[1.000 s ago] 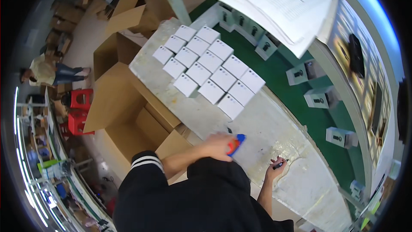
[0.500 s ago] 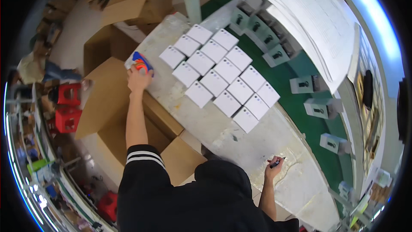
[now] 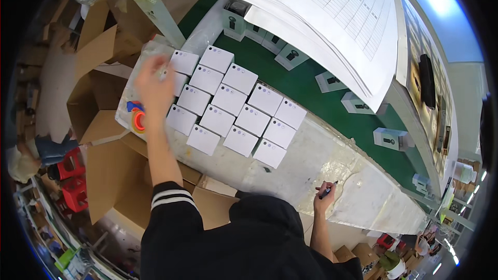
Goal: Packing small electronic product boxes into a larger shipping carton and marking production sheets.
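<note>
My left hand (image 3: 155, 85) is blurred by motion over the far left end of the pale worktable (image 3: 293, 173), beside the white boxes. Its fingers are smeared, so I cannot make out what they do. A tape dispenser (image 3: 138, 118) with blue and orange parts rests on the table edge next to my left wrist. Staggered rows of small white boxes (image 3: 229, 99) cover the middle of the table, tops up. Right of them, low over the table, my right hand (image 3: 323, 200) grips a dark marker pen (image 3: 325, 193), its tip pointing up and right.
Behind the table runs a green conveyor belt (image 3: 306, 80) carrying pale printed boxes (image 3: 292, 57). Printed sheets (image 3: 332, 15) overhang it. Open cardboard cartons (image 3: 111, 173) stand at the table's left side. A pale post (image 3: 153, 8) rises at the far end. Red stools (image 3: 75, 193) stand farther left.
My left hand has come off the tape dispenser and moved toward the far left white boxes. The view has turned. My right hand still grips the marker pen.
</note>
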`<action>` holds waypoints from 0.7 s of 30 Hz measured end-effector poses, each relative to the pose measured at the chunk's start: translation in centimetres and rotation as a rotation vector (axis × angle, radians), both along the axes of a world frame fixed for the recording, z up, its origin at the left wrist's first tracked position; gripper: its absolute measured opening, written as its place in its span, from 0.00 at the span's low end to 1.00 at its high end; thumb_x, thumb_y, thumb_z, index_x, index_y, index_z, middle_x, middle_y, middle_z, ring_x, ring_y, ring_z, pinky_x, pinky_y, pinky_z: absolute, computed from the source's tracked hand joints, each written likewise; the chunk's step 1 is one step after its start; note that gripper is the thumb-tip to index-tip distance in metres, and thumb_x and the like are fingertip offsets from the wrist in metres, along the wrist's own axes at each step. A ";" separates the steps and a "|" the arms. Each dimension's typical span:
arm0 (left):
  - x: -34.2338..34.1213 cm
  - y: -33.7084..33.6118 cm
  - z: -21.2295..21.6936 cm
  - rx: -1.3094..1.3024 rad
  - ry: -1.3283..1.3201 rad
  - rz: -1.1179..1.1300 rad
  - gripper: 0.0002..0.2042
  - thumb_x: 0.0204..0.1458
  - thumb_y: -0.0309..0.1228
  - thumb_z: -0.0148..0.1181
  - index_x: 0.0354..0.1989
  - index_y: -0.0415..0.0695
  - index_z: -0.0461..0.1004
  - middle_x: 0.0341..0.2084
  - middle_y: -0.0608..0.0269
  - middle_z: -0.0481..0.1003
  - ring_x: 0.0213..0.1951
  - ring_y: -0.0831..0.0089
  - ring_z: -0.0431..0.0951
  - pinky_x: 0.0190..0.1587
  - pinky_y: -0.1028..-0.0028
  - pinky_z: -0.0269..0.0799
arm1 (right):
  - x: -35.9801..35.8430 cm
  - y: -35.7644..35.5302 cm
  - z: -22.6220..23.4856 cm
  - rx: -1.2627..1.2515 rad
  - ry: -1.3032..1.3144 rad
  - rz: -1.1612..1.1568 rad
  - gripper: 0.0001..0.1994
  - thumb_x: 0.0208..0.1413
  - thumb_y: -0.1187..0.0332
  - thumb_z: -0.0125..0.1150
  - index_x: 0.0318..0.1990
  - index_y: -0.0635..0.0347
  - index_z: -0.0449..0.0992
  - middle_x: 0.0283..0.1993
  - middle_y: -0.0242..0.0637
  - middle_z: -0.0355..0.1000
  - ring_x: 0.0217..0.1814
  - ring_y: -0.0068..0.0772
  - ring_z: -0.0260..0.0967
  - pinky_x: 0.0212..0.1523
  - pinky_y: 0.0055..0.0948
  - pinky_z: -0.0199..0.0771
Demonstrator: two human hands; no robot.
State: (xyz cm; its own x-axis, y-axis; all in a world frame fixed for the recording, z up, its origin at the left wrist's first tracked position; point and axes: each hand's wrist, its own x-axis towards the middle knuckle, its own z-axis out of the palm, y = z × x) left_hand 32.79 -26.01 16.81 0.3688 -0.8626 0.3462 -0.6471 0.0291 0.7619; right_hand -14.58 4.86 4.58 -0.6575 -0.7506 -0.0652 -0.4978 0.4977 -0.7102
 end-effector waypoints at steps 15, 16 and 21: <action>-11.7 -19.8 -7.9 0.045 -0.308 -0.505 0.28 0.57 0.44 0.48 0.62 0.40 0.57 0.61 0.49 0.58 0.62 0.58 0.57 0.63 0.63 0.53 | 3.5 -4.1 1.1 0.022 -0.066 0.085 0.07 0.57 0.71 0.54 0.38 0.67 0.69 0.27 0.39 0.71 0.26 0.27 0.72 0.29 0.24 0.72; -11.3 -19.8 -8.2 0.043 -0.315 -0.510 0.28 0.57 0.44 0.48 0.62 0.40 0.58 0.61 0.49 0.58 0.62 0.58 0.57 0.63 0.63 0.53 | 3.6 -5.5 1.4 0.000 -0.050 0.132 0.07 0.57 0.71 0.55 0.39 0.65 0.70 0.26 0.39 0.71 0.25 0.26 0.72 0.29 0.24 0.72; -10.3 -20.8 -9.4 0.029 -0.358 -0.562 0.27 0.57 0.44 0.49 0.61 0.40 0.59 0.60 0.50 0.59 0.61 0.58 0.58 0.63 0.63 0.54 | 4.2 -16.9 3.2 -0.218 0.167 0.213 0.08 0.51 0.73 0.62 0.38 0.63 0.74 0.29 0.46 0.73 0.30 0.42 0.74 0.33 0.32 0.72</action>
